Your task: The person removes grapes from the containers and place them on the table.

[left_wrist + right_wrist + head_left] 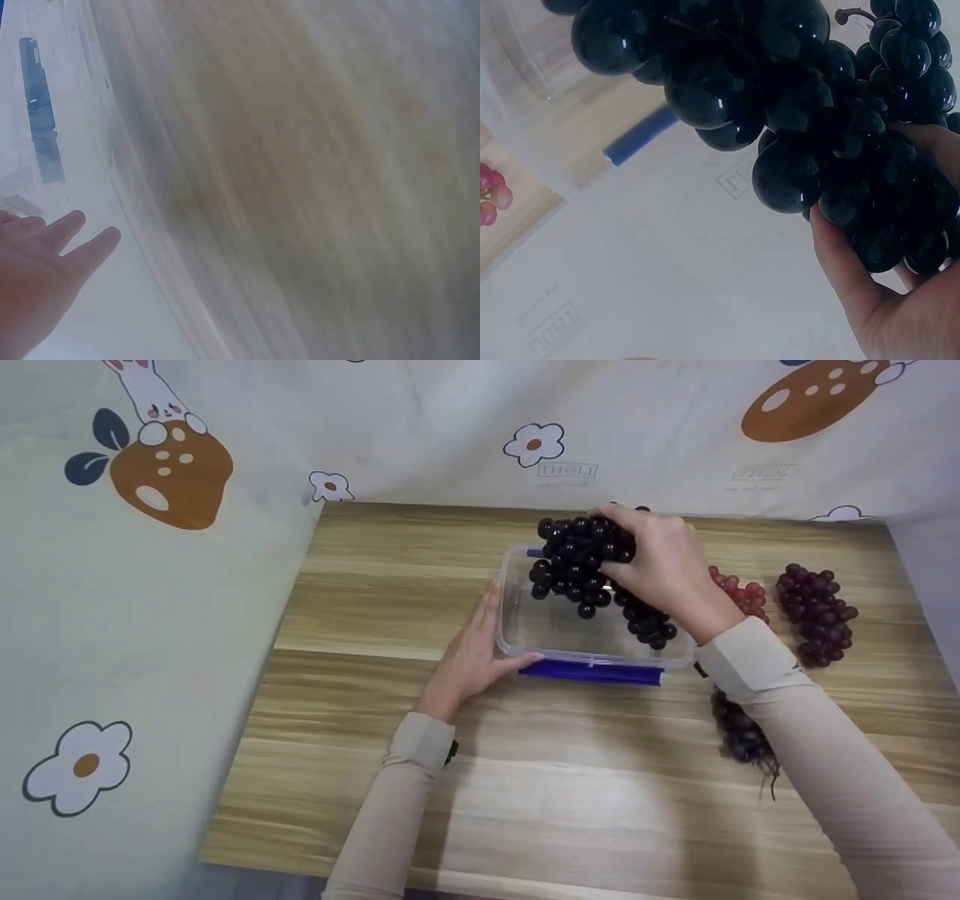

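My right hand (664, 559) grips a large bunch of black grapes (574, 551) over a clear plastic container (637, 660). In the right wrist view, its fingers and thumb curl round the dark grapes (791, 176). More black grapes (651, 624) show below that hand; I cannot tell whether they belong to the same bunch. Against the container's left side rests my left hand (472, 656), fingers extended along the wall and thumb at the front rim. A blue clip flap (592, 671) hangs along the container's front. The left wrist view shows the left hand (45, 274) with fingers spread.
Right of the container lie a red bunch of grapes (742, 594), partly behind the right arm, and a dark purple bunch (817, 615). Another dark bunch (742, 731) sits by the right forearm. The wooden table (360, 682) meets a printed cloth (435, 427) at the back and left.
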Action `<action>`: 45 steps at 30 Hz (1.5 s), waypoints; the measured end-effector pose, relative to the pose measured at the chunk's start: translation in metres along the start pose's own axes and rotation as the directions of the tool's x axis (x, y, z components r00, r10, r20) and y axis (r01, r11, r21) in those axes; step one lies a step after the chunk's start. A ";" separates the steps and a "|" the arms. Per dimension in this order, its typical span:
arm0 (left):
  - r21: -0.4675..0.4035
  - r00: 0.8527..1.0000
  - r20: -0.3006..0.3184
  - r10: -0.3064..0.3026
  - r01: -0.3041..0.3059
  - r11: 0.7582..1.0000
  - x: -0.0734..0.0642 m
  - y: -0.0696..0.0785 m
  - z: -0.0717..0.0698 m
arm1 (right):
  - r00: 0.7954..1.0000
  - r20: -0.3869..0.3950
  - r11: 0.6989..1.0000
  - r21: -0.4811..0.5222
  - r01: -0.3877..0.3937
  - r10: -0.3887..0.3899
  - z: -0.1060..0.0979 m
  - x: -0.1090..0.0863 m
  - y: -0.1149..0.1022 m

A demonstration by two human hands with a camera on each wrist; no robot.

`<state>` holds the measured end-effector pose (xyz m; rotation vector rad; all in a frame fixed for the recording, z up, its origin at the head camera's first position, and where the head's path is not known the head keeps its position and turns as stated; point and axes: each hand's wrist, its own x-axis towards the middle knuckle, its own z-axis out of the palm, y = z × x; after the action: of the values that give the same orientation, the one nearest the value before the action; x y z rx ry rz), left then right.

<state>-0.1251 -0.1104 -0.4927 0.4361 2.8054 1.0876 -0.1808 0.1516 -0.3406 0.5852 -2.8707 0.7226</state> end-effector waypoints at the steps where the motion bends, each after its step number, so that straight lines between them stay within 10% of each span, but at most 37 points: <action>1: -0.001 1.000 -0.001 0.000 0.000 1.000 0.000 0.000 0.000 | 1.000 -0.003 1.000 -0.001 -0.002 0.002 -0.002 0.000 0.000; 45: -0.016 1.000 -0.008 -0.007 0.007 1.000 0.000 -0.001 0.000 | 0.985 -0.169 0.996 -0.068 -0.052 0.040 -0.056 -0.038 0.025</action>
<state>-0.1256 -0.1110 -0.4935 0.4210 2.8012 1.1119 -0.1544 0.2118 -0.3100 0.4281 -2.7489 0.6380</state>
